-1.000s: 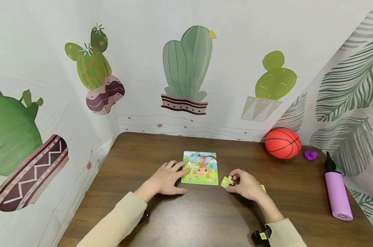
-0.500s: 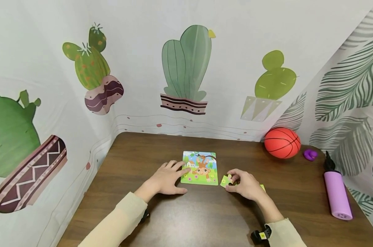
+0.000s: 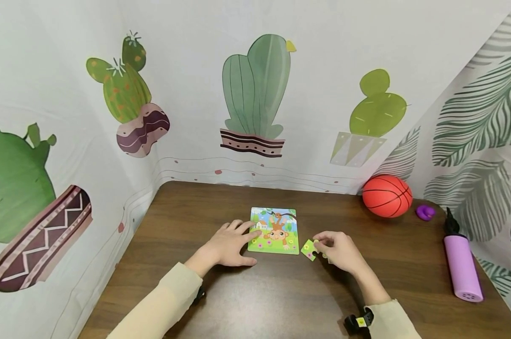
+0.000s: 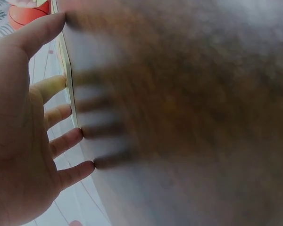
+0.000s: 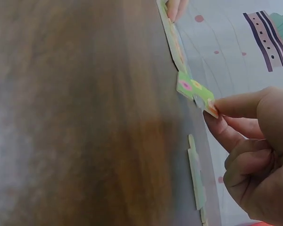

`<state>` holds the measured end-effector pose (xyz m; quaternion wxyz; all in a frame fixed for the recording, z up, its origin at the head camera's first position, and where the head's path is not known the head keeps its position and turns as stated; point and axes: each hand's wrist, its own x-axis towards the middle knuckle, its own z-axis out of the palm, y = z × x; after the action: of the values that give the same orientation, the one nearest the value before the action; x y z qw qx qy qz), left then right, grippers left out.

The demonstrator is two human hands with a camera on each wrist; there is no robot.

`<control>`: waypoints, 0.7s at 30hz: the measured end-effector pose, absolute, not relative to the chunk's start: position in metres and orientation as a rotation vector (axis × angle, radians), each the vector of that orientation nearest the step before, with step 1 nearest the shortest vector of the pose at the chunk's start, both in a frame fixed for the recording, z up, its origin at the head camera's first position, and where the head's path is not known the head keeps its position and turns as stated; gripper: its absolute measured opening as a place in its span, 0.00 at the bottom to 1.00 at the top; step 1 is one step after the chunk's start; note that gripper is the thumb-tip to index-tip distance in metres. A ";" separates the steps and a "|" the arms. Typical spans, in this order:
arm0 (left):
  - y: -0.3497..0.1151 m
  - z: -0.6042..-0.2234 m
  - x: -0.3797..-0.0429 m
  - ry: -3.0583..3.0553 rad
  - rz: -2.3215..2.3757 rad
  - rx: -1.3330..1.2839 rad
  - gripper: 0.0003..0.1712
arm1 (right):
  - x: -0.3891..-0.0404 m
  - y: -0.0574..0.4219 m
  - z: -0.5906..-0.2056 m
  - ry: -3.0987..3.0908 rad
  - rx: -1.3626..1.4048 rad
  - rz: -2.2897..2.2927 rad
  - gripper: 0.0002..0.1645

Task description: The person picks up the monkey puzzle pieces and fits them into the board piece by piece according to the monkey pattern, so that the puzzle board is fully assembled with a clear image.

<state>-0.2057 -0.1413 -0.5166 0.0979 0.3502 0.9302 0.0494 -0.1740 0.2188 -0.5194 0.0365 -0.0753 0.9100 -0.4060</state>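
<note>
A square jigsaw puzzle [image 3: 274, 230] with a monkey picture lies flat on the brown table. My left hand [image 3: 227, 246] rests at its left side, fingers spread and straight, the index fingertip over the picture. In the left wrist view the fingertips of the left hand [image 4: 26, 122] touch down at the puzzle's edge and the table. My right hand [image 3: 339, 250] pinches a green puzzle piece [image 3: 308, 250] with flowers by one corner, just right of the puzzle. The right wrist view shows this piece [image 5: 191, 88] tilted between thumb and fingers. Beneath the right hand lie more pieces [image 5: 195, 174], mostly hidden from above.
A red toy basketball [image 3: 387, 196] sits at the back right, beside a small purple toy [image 3: 426, 213]. Farther right lies a pink-purple hand pump [image 3: 463, 268] with a black nozzle. A cactus-print cloth [image 3: 187, 117] stands behind the table's back edge.
My right hand has shifted its grip to the piece's upper corner, and the piece has turned slightly. The yellow-green bit right of that hand is now covered. My left hand stays still.
</note>
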 end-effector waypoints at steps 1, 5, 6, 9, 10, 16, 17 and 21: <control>-0.141 -0.517 -0.206 2.752 0.146 1.037 0.49 | -0.174 0.218 -0.519 2.793 -0.240 -1.265 0.05; -0.142 -0.516 -0.207 2.747 0.142 1.038 0.48 | -0.177 0.213 -0.514 2.782 -0.238 -1.348 0.05; -0.142 -0.516 -0.207 2.746 0.144 1.039 0.48 | -0.177 0.212 -0.514 2.774 -0.227 -1.371 0.05; -0.143 -0.516 -0.208 2.746 0.147 1.045 0.48 | -0.180 0.206 -0.512 2.775 -0.187 -1.412 0.05; -0.143 -0.516 -0.208 2.747 0.146 1.046 0.48 | -0.181 0.204 -0.512 2.777 -0.169 -1.424 0.04; -0.143 -0.515 -0.208 2.747 0.144 1.048 0.47 | -0.185 0.195 -0.513 2.758 -0.127 -1.505 0.06; -0.143 -0.516 -0.208 2.748 0.145 1.048 0.47 | -0.186 0.194 -0.513 2.748 -0.120 -1.522 0.06; -0.143 -0.516 -0.208 2.749 0.160 1.051 0.47 | -0.188 0.187 -0.515 2.727 -0.126 -1.561 0.06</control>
<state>-0.2077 -0.1432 -0.5160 0.0970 0.3550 0.9283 0.0541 -0.1878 0.1867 -0.5148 -0.0017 -0.0399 0.8671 -0.4965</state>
